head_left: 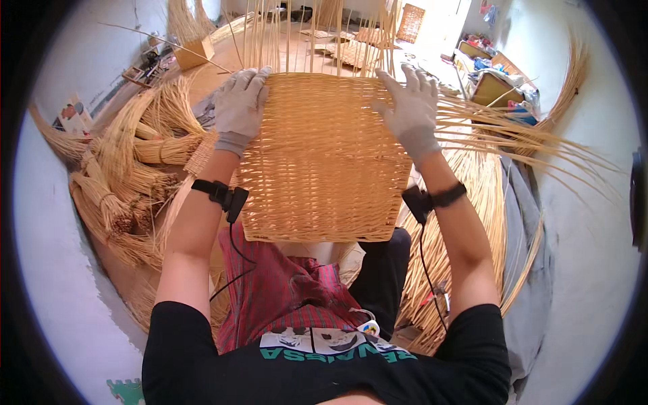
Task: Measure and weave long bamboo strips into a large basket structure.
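A woven wicker panel, honey-coloured and roughly square, stands before me with its lower edge above my lap. Long unwoven stakes rise from its top edge. My left hand, in a grey glove, grips the panel's upper left corner, fingers pointing up along the edge. At the upper right, my right hand, gloved too, holds the other side, its thumb against the woven face and its fingers spread upward. The panel hides whatever lies behind it. A striped red cloth covers part of my lap.
Bundles of wicker rods are heaped at the left. More loose rods lie at the right, some jutting toward the wall. Flat woven pieces lie on the far floor. A cluttered wooden box stands at the far right.
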`<state>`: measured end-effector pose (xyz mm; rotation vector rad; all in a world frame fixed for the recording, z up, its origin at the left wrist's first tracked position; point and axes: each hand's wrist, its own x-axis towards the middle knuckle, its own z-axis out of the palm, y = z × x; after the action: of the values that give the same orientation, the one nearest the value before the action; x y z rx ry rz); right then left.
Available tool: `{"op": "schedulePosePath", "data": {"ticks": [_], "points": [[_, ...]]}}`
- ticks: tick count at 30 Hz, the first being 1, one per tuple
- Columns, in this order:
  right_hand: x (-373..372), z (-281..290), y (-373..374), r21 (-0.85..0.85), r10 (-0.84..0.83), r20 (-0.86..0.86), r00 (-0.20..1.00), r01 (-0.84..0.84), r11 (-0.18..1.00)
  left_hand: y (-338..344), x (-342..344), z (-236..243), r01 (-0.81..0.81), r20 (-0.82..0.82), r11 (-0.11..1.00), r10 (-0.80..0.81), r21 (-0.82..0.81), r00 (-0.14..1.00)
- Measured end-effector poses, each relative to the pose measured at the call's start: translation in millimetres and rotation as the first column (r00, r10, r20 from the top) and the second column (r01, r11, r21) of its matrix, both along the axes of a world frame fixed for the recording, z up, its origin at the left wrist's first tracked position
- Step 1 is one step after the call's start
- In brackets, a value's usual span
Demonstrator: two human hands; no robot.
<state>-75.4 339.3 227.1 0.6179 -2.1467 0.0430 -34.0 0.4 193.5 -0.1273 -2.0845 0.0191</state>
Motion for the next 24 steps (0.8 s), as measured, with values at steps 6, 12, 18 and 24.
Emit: {"op": "schedulePosePath", "data": {"ticks": [6,12,18,24], "points": [[206.5,-129.6,57.0,0.170,0.192,0.817,0.543,-0.546,0.820,29.9,50.5,-25.1,0.000,-0.006,0.998,0.000,-0.067,1.000],[347.1,-264.8,112.4,-0.178,0.222,0.955,0.195,-0.220,0.959,127.4,147.9,-161.6,0.342,0.480,0.940,-0.308,0.018,0.821],[374.3,-258.7,131.2,-0.145,0.139,0.958,0.251,0.003,0.989,134.6,145.5,-207.0,0.252,0.593,0.863,0.067,-0.439,0.802],[336.3,-245.1,136.3,-0.559,0.536,0.821,0.199,0.083,0.825,171.0,176.3,-143.5,0.524,0.681,0.741,-0.639,0.421,0.357]]}}
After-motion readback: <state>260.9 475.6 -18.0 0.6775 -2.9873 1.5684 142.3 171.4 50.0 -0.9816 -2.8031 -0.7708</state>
